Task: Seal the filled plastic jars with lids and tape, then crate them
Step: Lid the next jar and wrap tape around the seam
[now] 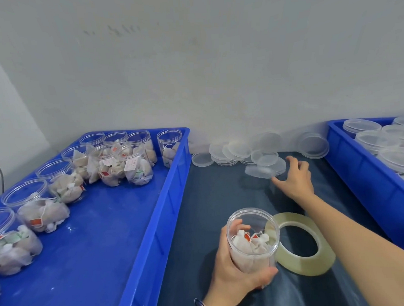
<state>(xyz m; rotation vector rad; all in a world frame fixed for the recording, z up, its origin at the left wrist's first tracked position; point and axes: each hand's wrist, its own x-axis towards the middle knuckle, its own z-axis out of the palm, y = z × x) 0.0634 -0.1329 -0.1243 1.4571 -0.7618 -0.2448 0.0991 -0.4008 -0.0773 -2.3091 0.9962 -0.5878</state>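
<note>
- The left hand (pixel 236 266) grips an open, lidless clear jar (pixel 253 239) from its left side and below, fingers curled round the wall and thumb across the base; the jar is tilted a little and holds white tea bags with red tags.
- Just right of that hand, touching or almost touching the jar, a roll of clear tape (pixel 301 243) lies flat on the dark table cover (pixel 211 199).
- Farther out, the right hand (pixel 294 178) reaches forward with fingers spread and relaxed; its fingertips touch the edge of a clear lid (pixel 261 171). Whether it has a grip on that lid cannot be told.
- Beyond the right hand, loose clear lids (pixel 238 150) lie overlapping along the wall.
- Left of the left hand, a blue crate (pixel 140 251) holds open jars of tea bags (pixel 126 167) in rows.
- Right of the right arm, a second blue crate (pixel 362 166) holds jars with lids on (pixel 384 141).
</note>
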